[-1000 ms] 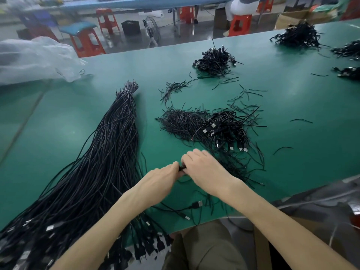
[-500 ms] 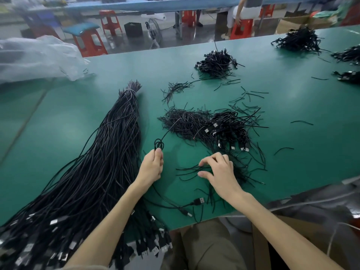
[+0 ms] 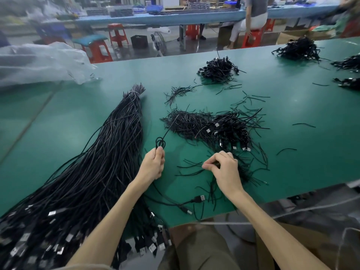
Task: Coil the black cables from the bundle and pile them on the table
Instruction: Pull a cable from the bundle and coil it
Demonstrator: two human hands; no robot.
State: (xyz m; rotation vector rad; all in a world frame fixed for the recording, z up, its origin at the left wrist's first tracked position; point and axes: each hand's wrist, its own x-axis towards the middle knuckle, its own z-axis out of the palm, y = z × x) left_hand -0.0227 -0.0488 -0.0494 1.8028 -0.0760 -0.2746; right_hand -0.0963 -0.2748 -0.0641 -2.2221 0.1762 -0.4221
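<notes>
Left hand (image 3: 153,164) is fisted round a coiled cable (image 3: 160,142), and a small black loop pokes up above the knuckles with one loose tail slanting up and to the right. Right hand (image 3: 224,168) sits just beside it on the green surface (image 3: 292,152). Its fingers are curled tight and the fingertips pinch a thin black strand (image 3: 191,168) from a scatter of short strands lying there. The two hands are near each other but apart.

Off to the left lies the big bundle (image 3: 87,182), a long sheaf of black cables tied at its far tip. It fans wide toward the near edge, where silver plugs hang over the side. Beyond the hands, in the middle of the surface, is the pile (image 3: 220,127) of coiled cables, with metal connectors glinting among the loops.

One USB plug (image 3: 199,198) lies loose near the front edge, between the forearms. A second heap (image 3: 219,68) sits farther back, and another heap (image 3: 298,49) is at the far right. A crumpled clear plastic bag (image 3: 39,63) rests at the far left corner. Across the aisle there are red stools (image 3: 97,49) and a person seated at a blue bench.
</notes>
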